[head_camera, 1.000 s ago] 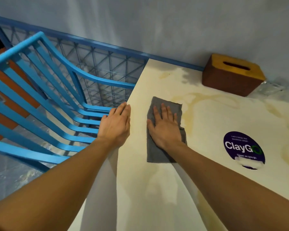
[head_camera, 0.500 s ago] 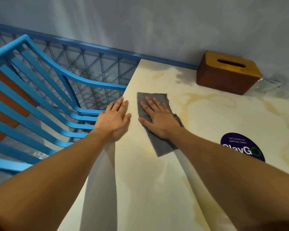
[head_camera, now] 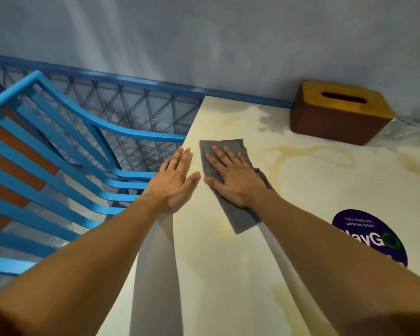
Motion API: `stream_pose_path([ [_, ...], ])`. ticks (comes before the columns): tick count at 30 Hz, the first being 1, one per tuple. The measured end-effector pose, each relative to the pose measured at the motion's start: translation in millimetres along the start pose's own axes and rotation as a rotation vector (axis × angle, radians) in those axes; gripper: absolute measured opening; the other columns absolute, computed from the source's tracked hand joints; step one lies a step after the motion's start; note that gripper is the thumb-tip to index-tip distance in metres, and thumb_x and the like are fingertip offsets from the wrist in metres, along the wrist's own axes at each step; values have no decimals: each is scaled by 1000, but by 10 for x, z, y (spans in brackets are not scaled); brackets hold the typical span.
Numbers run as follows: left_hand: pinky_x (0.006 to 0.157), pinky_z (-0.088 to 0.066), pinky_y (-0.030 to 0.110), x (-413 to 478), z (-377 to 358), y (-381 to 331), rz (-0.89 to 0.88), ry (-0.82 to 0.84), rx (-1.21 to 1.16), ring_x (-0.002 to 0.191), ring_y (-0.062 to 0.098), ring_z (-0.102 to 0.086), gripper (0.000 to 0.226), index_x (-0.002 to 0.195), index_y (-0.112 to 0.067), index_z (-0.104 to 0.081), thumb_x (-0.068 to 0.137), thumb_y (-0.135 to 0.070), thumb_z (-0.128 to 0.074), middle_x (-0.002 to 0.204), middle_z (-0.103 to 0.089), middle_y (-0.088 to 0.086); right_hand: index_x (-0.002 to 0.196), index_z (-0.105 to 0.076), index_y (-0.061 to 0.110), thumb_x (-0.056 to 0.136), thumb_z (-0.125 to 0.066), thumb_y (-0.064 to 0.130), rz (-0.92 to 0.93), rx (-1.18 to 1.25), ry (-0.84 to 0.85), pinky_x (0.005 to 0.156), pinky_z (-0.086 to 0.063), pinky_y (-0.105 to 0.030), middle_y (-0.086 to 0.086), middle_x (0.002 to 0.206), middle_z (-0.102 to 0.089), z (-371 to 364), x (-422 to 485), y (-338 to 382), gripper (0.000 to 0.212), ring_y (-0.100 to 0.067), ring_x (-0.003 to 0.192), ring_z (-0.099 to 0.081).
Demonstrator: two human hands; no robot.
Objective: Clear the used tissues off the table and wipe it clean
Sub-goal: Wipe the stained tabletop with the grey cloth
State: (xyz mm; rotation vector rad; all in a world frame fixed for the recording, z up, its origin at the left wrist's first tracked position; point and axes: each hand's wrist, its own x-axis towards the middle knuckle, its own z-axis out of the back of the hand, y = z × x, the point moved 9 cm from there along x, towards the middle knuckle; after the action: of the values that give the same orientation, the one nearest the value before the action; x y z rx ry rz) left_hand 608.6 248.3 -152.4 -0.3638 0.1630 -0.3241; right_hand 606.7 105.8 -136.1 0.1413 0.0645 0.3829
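Grey cloth [head_camera: 242, 219] lies under your flat right hand [head_camera: 237, 181], just beside your flat left hand [head_camera: 174, 185]; its edges appear frayed

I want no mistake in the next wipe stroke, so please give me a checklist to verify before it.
1. Right hand pressing flat on the grey cloth: ok.
2. Grey cloth fully on the table, not over its edge: ok.
3. Left hand empty, flat at the table's left edge, beside the cloth: ok.
4. Used tissues gone from the visible part of the table: ok.
5. Yellowish stains wiped away: not ok, they show right of the cloth.
6. Tissue box standing apart from the cloth: ok.
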Motion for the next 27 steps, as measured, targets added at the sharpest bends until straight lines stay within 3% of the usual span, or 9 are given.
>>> stream_pose_path([
  [6, 122, -9, 53, 273, 28, -19, 9, -21, 14, 150, 19, 12, 74, 152, -33, 17, 92, -72, -3, 161, 21, -9, 155, 7, 27, 99, -11, 60, -170, -27, -11, 121, 7, -45, 0, 163, 13, 12, 313, -257, 67, -22, 150, 14],
  [9, 120, -14, 55, 416, 47, 26, 14, -30, -9, 151, 18, 9, 79, 153, -35, 15, 87, -78, 2, 162, 17, -10, 156, 6, 27, 99, -12, 61, -47, -46, 17, 121, 7, -45, -1, 163, 13, 9, 470, -199, 69, -22, 150, 14],
  [12, 120, -15, 53, 524, 124, 20, 49, -54, -41, 151, 19, 5, 72, 154, -32, 11, 95, -69, -7, 163, 12, -9, 156, 3, 29, 99, -14, 60, 84, -24, 5, 121, 7, -43, 1, 164, 9, 38, 576, -172, 66, -19, 150, 12],
  [20, 120, -20, 44, 435, 242, -31, 156, -140, -105, 149, 18, -14, 66, 156, -30, -3, 98, -60, -13, 163, -13, -4, 155, 4, 31, 99, -16, 62, 164, -19, 29, 122, 5, -43, 4, 164, 9, 46, 754, -345, 67, -17, 150, 11],
  [27, 119, -18, 42, 471, 290, -70, 208, -117, -79, 150, 17, -12, 62, 156, -32, -1, 101, -56, -17, 164, -9, -6, 156, 2, 30, 101, -16, 56, -24, -5, -5, 122, 3, -45, 3, 164, 8, 122, 912, -537, 63, -19, 150, 10],
])
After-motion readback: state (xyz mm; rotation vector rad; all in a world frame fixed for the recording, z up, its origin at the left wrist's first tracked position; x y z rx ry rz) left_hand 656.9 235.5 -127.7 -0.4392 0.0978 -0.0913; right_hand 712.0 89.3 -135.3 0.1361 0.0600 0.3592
